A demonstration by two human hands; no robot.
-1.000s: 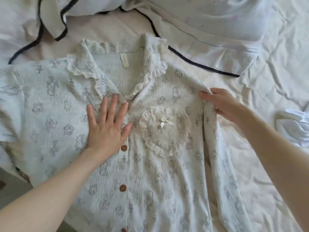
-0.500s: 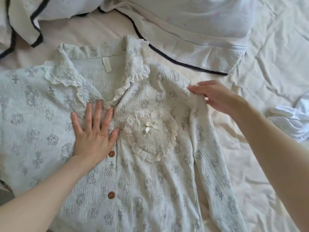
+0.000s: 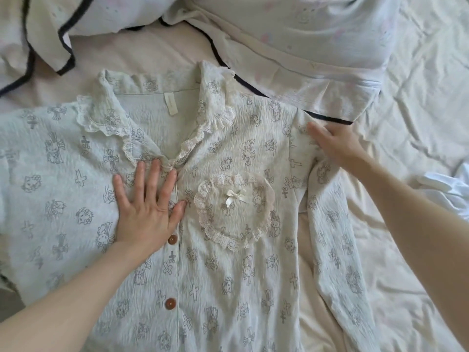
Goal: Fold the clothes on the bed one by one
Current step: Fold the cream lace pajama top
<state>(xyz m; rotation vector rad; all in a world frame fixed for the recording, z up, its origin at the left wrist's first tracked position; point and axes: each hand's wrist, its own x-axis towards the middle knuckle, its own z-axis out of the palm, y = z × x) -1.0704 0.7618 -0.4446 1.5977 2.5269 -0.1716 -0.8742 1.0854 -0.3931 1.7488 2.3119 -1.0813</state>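
A pale blue-grey pajama shirt (image 3: 228, 280) with a cat-and-cross print lies face up on the bed, buttoned, with a lace collar and a heart-shaped lace pocket (image 3: 234, 212). My left hand (image 3: 147, 207) presses flat on the chest just left of the button line, fingers spread. At the shirt's right shoulder seam, my right hand (image 3: 335, 146) rests with fingers extended on the cloth. The right sleeve (image 3: 337, 262) runs down along the shirt's side.
Pillows with dark piping (image 3: 291, 47) lie at the head of the bed, one touching the shirt's right shoulder. A white garment (image 3: 446, 191) sits crumpled at the right edge. The cream bedsheet (image 3: 411, 288) is wrinkled to the right.
My right hand has let go of the shoulder fold and now lies flat on the shoulder seam. The left hand stays pressed on the chest. The view has shifted slightly.
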